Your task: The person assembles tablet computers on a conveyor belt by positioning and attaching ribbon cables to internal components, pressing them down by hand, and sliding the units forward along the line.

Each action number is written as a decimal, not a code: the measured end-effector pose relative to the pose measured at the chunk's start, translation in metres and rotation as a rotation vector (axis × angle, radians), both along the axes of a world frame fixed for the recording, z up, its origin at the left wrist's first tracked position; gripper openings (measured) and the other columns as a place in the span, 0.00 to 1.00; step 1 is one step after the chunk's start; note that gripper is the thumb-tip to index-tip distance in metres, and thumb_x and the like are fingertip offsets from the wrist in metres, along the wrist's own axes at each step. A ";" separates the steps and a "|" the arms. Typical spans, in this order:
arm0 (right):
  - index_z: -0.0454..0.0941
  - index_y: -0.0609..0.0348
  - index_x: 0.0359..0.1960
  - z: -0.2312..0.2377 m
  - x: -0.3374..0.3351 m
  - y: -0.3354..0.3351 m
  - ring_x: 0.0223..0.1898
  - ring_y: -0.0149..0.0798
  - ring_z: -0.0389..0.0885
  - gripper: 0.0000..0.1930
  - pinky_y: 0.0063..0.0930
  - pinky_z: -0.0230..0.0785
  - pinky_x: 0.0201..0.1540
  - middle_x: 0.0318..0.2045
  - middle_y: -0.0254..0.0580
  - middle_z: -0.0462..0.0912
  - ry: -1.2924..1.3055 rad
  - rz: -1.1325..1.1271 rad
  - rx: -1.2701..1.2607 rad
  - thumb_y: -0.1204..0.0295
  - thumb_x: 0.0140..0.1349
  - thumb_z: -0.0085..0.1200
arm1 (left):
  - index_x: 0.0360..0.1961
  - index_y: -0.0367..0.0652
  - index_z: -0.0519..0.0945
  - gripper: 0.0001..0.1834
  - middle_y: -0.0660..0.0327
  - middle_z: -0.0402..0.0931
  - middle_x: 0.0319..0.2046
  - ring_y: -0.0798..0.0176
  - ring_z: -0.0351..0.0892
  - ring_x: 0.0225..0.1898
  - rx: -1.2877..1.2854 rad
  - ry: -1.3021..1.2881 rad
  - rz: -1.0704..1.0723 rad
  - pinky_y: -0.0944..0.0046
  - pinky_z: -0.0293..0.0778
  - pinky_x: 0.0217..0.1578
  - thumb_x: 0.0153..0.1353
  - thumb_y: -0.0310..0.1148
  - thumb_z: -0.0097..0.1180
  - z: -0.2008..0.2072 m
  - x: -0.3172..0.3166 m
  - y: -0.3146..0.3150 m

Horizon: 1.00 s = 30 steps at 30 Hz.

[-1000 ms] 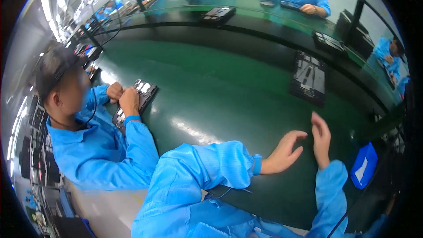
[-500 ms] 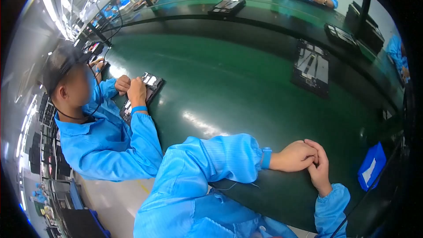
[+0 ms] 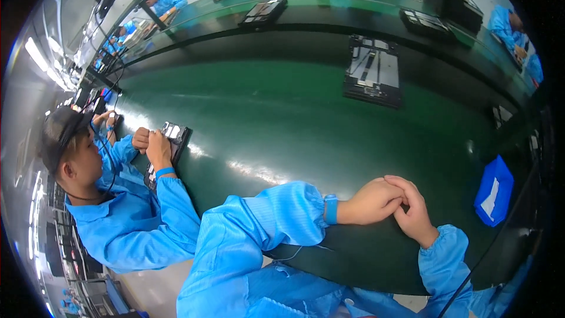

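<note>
My left hand (image 3: pixel 368 201) comes across from the left and rests closed above the table, a blue band round its wrist. The fingers of my right hand (image 3: pixel 415 217) lie folded over the fingers of my left, so the two hands are clasped. Between them no object shows; the left fingertips are partly covered. Beyond my hands, a flat dark device (image 3: pixel 372 73) with its silvery inner parts exposed lies on the green table (image 3: pixel 282 135). Neither hand touches it.
At my left a co-worker (image 3: pixel 126 224) in a blue smock handles an opened device (image 3: pixel 176 135). A blue bin (image 3: pixel 494 192) stands at the right, near a dark cable (image 3: pixel 500 235). A raised shelf (image 3: pixel 329 20) with more devices crosses the far side; other people work behind it.
The view has turned somewhat to the right, so the table, devices and co-worker sit further left in the picture. My hands stay clasped.
</note>
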State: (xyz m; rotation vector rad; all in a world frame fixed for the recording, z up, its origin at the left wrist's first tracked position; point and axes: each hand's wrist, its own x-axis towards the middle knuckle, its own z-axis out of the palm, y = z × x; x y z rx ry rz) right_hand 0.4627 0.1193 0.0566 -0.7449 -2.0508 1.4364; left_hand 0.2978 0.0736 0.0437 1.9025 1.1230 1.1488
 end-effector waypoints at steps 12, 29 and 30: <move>0.74 0.59 0.56 -0.004 0.003 0.010 0.59 0.50 0.73 0.25 0.41 0.62 0.63 0.57 0.47 0.77 -0.033 0.057 0.299 0.83 0.53 0.51 | 0.33 0.36 0.79 0.04 0.51 0.78 0.30 0.48 0.77 0.34 -0.034 0.051 0.023 0.54 0.71 0.37 0.61 0.25 0.54 -0.002 -0.002 0.001; 0.74 0.59 0.55 -0.007 0.011 0.012 0.55 0.50 0.76 0.27 0.41 0.66 0.58 0.54 0.48 0.79 0.024 0.042 0.353 0.84 0.48 0.52 | 0.35 0.38 0.80 0.05 0.52 0.79 0.32 0.46 0.77 0.38 0.005 0.043 0.022 0.52 0.71 0.41 0.62 0.27 0.53 -0.001 0.010 0.004; 0.74 0.59 0.55 -0.007 0.011 0.012 0.55 0.50 0.76 0.27 0.41 0.66 0.58 0.54 0.48 0.79 0.027 0.041 0.353 0.84 0.48 0.52 | 0.35 0.38 0.80 0.05 0.52 0.79 0.32 0.46 0.77 0.39 0.010 0.040 0.017 0.52 0.71 0.42 0.61 0.27 0.53 -0.001 0.010 0.004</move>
